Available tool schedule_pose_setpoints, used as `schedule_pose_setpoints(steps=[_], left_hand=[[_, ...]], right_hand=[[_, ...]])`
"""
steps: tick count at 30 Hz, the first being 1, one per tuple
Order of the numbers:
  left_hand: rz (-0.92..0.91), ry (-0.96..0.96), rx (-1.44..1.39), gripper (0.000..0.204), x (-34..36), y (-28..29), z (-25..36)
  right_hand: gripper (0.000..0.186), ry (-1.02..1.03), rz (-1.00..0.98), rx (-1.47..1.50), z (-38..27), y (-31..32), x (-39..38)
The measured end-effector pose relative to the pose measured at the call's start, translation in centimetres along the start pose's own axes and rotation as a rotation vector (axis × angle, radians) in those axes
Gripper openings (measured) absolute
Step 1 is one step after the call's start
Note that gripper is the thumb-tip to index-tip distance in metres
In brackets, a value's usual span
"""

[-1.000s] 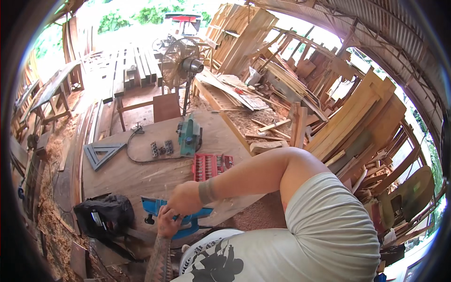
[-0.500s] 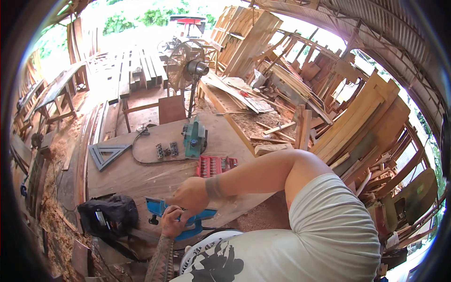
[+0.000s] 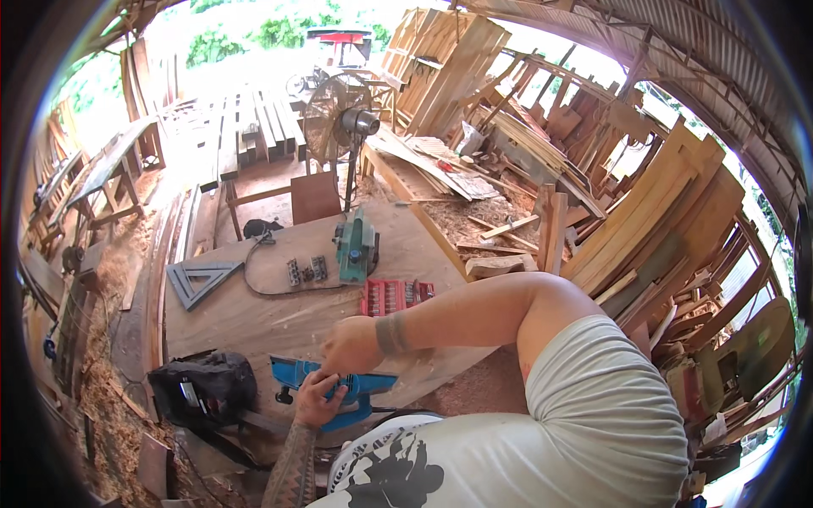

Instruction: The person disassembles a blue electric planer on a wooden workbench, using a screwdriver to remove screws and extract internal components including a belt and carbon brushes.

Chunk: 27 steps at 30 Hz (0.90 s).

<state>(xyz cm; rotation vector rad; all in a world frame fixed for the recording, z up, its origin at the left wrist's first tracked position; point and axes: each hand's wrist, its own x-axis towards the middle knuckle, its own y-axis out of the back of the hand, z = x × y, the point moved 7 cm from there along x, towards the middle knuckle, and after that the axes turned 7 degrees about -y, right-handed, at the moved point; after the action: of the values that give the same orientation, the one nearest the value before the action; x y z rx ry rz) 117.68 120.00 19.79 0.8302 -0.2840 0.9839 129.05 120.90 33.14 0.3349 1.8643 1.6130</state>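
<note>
A blue electric planer [image 3: 373,385] lies on the wooden tabletop [image 3: 254,326], close to my body. My left hand [image 3: 317,400] has its bent fingers closed over the planer's near side. Just above the tool, my right hand [image 3: 351,345] is curled, its fingertips turned down close to my left fingers. Whatever it may pinch is hidden by the hand itself. Beyond my right forearm sits a red case of bits [image 3: 396,296]. A green planer [image 3: 356,247] stands behind that case, with small metal parts [image 3: 306,270] beside it.
A black bag [image 3: 203,388] sits at the table's left, below a grey triangle square [image 3: 201,282]. A cable [image 3: 247,273] curves across the top. A standing fan [image 3: 343,123] is at the far edge; stacked boards [image 3: 652,224] lean on the right.
My right hand has lifted slightly away from the planer. The left fingers have loosened from the right hand and spread a little over the tool. The whole view shifts slightly.
</note>
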Motion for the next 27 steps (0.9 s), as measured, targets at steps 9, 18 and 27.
schedule_pose_setpoints(steps=[9,18,27], left_hand=[[-0.072,0.112,0.142,0.023,-0.6,-0.5,-1.3],[-0.035,0.107,0.064,0.026,0.7,0.7,1.6],[-0.104,0.207,-0.003,0.033,-0.4,0.5,-0.9]], right_hand=[[0.029,0.005,0.066,0.205,-1.1,2.4,-0.1],[0.028,0.027,0.021,0.165,-0.1,1.0,-0.2],[0.041,-0.188,-0.013,0.202,-0.9,4.2,-0.2]])
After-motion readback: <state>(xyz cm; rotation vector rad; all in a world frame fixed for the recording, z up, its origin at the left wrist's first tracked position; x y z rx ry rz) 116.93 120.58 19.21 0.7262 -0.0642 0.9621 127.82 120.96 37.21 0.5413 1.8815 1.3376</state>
